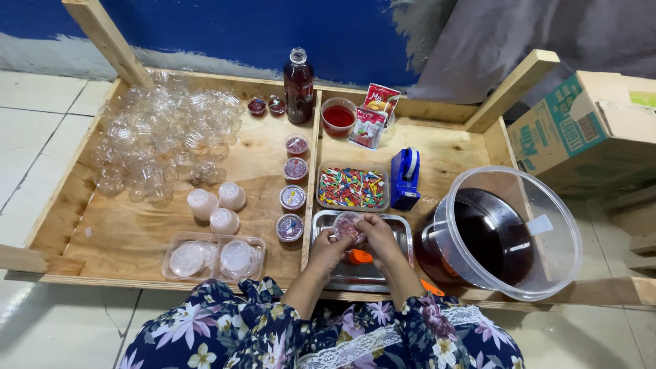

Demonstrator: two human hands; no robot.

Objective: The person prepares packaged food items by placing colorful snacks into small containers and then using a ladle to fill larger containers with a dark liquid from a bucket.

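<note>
Both hands meet over the metal tray at the front of the wooden table. The left hand and right hand are closed together around a small clear cup with reddish filling, fingers pinching at its rim as if pressing a lid. To my eye it goes best with the cup held level above the tray and thumbs working round the edge, so nothing spills.

A row of four sealed cups runs along the middle divider. Behind the tray sits a clear box of coloured picks, beside a blue tape dispenser. Two red-and-white sachets lean at the back by a red bowl. A cardboard carton printed green stands off to the right, past a big pitcher of dark drink.
</note>
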